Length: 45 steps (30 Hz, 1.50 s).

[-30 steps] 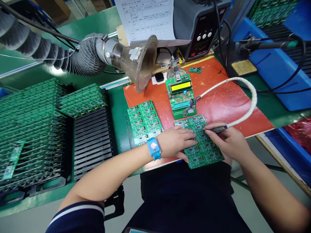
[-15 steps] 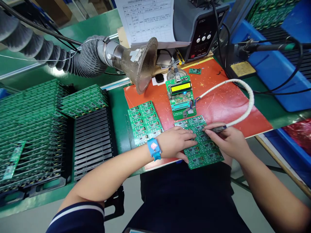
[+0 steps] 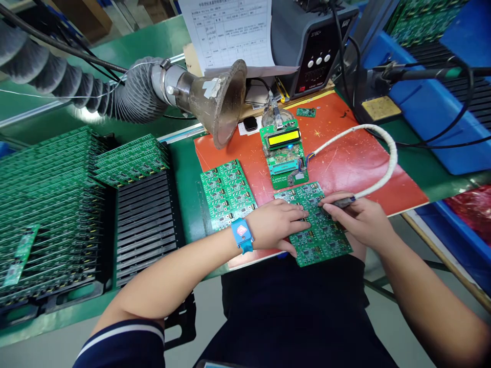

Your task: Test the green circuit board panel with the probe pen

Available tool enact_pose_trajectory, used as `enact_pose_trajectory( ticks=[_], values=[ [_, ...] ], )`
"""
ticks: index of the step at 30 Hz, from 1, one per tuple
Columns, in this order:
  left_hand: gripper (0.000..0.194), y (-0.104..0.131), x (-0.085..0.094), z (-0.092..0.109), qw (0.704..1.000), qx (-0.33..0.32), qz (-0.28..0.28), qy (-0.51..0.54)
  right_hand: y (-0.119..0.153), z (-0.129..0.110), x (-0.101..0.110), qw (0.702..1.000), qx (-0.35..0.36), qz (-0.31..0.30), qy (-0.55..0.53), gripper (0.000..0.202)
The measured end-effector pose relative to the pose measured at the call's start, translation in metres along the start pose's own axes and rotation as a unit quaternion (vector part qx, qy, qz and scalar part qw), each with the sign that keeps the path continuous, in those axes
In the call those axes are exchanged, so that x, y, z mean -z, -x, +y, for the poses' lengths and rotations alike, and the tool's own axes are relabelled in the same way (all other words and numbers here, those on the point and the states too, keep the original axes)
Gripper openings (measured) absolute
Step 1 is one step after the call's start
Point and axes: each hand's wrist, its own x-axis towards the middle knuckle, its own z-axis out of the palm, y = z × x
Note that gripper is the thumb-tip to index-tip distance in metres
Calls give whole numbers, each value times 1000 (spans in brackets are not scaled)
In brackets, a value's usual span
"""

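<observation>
Circuit panel (image 3: 322, 235) and corded probe (image 3: 344, 202), in hand

Red mat (image 3: 353, 158): spread over the table (image 3: 187, 189). Panel: laid on it, near edge apparently overhanging; judged light and stiff, its component-studded face fragile, so best taken by the edges. Partly covered by the left hand (image 3: 274, 225), laid flat, nothing clenched. Probe: slim, judged light, pinched in the right hand (image 3: 362, 220); tip not discernible.

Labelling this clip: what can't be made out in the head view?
Head view, all four:
Tip of the pen-like tool: hidden by the right hand.
Part of the nearer circuit board: covered by the left hand.
Paper's fine print: too small.
Yellow display's text, if any: too small.
</observation>
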Motion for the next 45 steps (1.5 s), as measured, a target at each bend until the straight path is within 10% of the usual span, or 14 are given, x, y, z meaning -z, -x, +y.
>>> enact_pose_trajectory(
  ticks=[45],
  values=[
    [57,-1,4,2,999,14,-37,-17,3,8,-3,1000,3,0,1,16]
  ],
)
